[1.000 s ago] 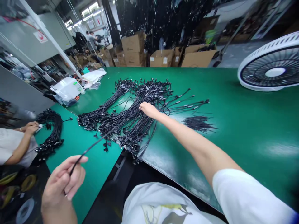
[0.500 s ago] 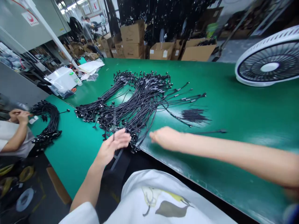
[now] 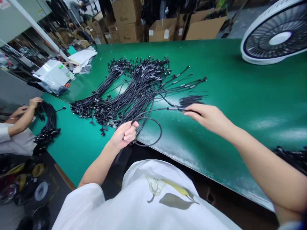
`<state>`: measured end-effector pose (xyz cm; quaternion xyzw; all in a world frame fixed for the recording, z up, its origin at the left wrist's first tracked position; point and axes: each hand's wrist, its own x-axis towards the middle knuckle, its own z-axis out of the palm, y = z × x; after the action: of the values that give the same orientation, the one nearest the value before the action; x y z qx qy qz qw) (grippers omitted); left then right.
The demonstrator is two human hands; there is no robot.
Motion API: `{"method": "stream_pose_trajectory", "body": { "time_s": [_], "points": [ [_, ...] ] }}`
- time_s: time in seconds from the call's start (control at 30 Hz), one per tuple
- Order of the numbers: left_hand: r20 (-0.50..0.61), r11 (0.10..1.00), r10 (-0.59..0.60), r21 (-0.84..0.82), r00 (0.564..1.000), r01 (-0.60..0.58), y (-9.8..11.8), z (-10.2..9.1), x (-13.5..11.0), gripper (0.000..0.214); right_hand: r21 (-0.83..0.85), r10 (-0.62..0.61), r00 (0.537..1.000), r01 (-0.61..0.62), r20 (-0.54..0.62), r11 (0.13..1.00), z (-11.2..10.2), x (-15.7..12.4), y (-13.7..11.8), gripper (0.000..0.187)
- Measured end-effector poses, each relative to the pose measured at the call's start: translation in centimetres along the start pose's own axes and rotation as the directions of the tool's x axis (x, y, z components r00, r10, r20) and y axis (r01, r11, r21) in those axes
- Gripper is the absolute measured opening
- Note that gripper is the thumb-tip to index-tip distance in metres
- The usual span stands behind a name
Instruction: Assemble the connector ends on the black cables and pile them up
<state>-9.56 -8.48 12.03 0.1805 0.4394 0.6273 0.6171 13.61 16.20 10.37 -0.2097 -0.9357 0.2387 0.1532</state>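
Note:
A black cable [image 3: 153, 120] with a grey sleeve on it stretches between my two hands, above the table's front edge. Its middle hangs in a loop beside my left hand [image 3: 125, 134], whose fingers are closed round it. My right hand [image 3: 208, 115] pinches the cable just past the grey sleeve, with the arm reaching in from the right. Behind them a large heap of black cables [image 3: 134, 92] lies on the green table, connectors at both ends. Close behind my right fingertips is a small pile of thin black ties [image 3: 190, 100], partly hidden by that hand.
A white fan [image 3: 275, 35] stands at the back right. At the left, a co-worker's hands [image 3: 28, 107] touch another cable bundle [image 3: 49, 124]. A white box [image 3: 52, 72] and papers [image 3: 82, 57] lie back left. More black cables [image 3: 291, 158] rest at the right edge.
My left hand, open before, has closed on the cable. My right hand has moved right and back, and the cable is now drawn out in a loop between both hands. The view has tilted downward.

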Motion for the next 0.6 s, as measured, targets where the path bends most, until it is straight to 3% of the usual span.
{"method": "stream_pose_trajectory", "body": {
  "time_s": [0.1,0.23,0.37,0.47,0.53,0.6],
  "points": [
    [-0.162,0.993,0.019,-0.112,0.987,-0.038,0.5,-0.7,0.6,0.024,0.058,0.118,0.992,-0.115,-0.052,0.992,0.2,-1.4,2.0,0.043],
    [-0.192,0.989,-0.007,-0.147,0.981,-0.022,0.4,-1.1,1.0,0.025,0.055,0.226,0.964,-0.221,-0.139,0.974,0.7,-2.3,2.3,0.046],
    [-0.166,0.98,0.102,-0.151,0.981,-0.127,0.9,-0.9,0.4,0.02,0.042,0.176,0.941,-0.171,-0.288,0.984,0.6,-2.4,1.8,0.039],
    [-0.127,0.989,0.14,-0.026,0.982,-0.144,1.3,-1.3,-0.1,0.017,-0.011,0.107,0.927,-0.119,-0.359,0.993,-0.1,-2.3,2.1,0.036],
    [-0.12,0.99,0.135,0.053,0.984,-0.129,1.1,-1.8,0.1,0.019,-0.152,0.016,0.914,-0.085,-0.406,0.985,-0.5,-2.2,2.3,0.037],
    [-0.166,0.993,0.113,0.06,0.98,-0.105,0.7,-2.1,1.0,0.022,-0.368,-0.042,0.914,-0.119,-0.403,0.922,-0.5,-2.3,2.0,0.037]
  ]
}}
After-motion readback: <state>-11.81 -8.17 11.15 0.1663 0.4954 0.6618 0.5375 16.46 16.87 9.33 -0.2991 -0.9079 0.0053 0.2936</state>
